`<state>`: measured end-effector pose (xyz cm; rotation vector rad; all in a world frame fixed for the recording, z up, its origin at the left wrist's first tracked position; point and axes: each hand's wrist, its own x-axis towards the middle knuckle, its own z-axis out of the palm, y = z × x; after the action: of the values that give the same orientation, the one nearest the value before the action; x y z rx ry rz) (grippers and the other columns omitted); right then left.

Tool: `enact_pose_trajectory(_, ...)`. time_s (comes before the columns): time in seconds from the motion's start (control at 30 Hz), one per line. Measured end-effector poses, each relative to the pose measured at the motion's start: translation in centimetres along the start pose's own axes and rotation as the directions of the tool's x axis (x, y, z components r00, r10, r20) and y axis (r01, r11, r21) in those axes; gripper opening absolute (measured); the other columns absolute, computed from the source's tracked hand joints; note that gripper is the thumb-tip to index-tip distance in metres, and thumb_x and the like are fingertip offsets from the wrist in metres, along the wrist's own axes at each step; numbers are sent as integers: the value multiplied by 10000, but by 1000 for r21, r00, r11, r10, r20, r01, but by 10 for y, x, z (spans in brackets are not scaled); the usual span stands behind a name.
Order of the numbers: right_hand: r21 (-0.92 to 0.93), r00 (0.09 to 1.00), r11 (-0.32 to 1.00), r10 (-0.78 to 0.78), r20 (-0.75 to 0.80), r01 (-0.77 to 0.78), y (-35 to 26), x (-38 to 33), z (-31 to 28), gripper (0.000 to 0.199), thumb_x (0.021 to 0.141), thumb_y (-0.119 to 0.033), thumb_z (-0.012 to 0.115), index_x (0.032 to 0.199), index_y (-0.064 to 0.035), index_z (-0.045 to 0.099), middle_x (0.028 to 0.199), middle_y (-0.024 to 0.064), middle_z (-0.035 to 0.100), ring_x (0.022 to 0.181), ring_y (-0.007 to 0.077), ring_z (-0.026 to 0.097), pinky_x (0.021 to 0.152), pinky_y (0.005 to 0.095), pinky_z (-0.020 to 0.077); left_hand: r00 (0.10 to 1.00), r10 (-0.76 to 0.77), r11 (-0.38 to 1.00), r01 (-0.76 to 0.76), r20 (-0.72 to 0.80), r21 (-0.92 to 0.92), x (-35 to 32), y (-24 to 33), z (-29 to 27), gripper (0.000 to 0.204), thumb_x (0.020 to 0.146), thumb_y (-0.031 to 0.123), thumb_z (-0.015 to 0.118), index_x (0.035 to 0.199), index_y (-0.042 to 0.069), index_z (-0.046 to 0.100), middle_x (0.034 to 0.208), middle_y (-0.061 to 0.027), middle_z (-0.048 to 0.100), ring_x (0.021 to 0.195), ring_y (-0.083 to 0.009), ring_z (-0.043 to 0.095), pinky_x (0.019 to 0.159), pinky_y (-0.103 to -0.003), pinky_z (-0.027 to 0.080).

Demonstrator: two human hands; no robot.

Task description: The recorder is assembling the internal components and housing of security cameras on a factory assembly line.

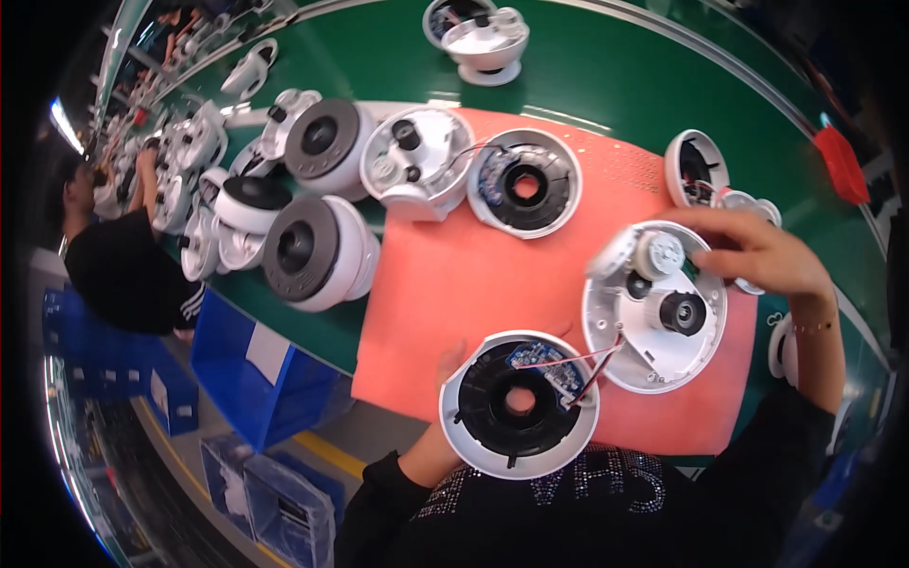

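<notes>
My left hand (451, 363), mostly hidden behind it, is closed around a round white cover (454, 435) near my chest. The cover's black inside faces up, with a blue circuit board (549, 367) and a central hole. Thin wires (595, 364) run from that board to a larger white dome-camera housing (653, 364) on the right. The housing is tilted open toward me and bears a black lens barrel (682, 312) and a white round motor part (660, 254). My right hand (762, 251) grips its upper right rim, fingers bent over the edge.
An orange mat (436, 312) covers part of the green table (597, 57). Another opened camera housing (417, 156) and its wired cover (526, 185) lie at its far side. Finished-looking dome units (317, 251) crowd the left. Blue bins (251, 364) stand below; a co-worker (133, 265) sits at far left.
</notes>
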<state>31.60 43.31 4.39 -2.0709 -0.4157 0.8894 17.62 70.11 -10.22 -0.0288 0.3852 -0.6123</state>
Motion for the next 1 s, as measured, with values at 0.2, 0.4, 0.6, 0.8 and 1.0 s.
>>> enact_pose_trajectory(0.2, 201, 993, 975, 106, -56, -93, 41, -12, 35, 443, 853, -77, 478, 1289, -66, 401, 954, 21, 548, 822, 62, 493, 667, 195, 417, 987, 159, 968, -149, -33, 204, -7, 10, 3, 532, 842, 399, 381, 1131, -29, 505, 1067, -182, 589, 948, -259, 584, 827, -369, 475)
enact_pose_trajectory(0.4, -676, 685, 720, -571, -452, 154, -20, -60, 92, 686, 737, -402, 665, 1239, -2, 424, 1183, 160, 459, 1067, 290, 485, 900, 355, 387, 963, 75, 928, -163, 260, 336, -35, -9, 34, 720, 882, 554, 283, 1354, 13, 232, 1319, -184, 386, 1206, -301, 409, 1020, -473, 310)
enact_pose_trajectory(0.6, -814, 583, 461, -789, -193, 354, -28, -60, 132, 569, 577, -462, 741, 907, -26, 588, 681, 66, 582, 495, 169, 545, 469, 289, 417, 919, -137, 771, -136, 371, 622, -26, -45, 62, 1007, 763, 590, 457, 1373, 161, -220, 1456, -128, -61, 1352, -297, 21, 1058, -497, 111)
enact_pose_trajectory(0.8, -296, 881, 944, -259, -397, 144, -9, -99, 80, 615, 623, -118, 723, 1180, -10, 484, 843, 118, 600, 705, 303, 588, 658, 373, 480, 956, 40, 117, -292, 289, 949, 0, -22, 56, 671, 855, 320, 520, 1337, 55, 135, 1389, -164, 72, 1327, -276, 97, 1032, -422, 195)
enact_pose_trajectory(1.0, -26, 936, 946, -324, -138, 323, 48, -86, 30, 538, 694, -40, 697, 1178, -15, 465, 1070, 118, 552, 964, 241, 562, 818, 327, 449, 943, 127, -500, -207, 308, 841, 51, -15, 75, 556, 826, 105, 591, 1266, 38, 257, 1298, -259, 346, 1220, -311, 390, 884, -380, 438)
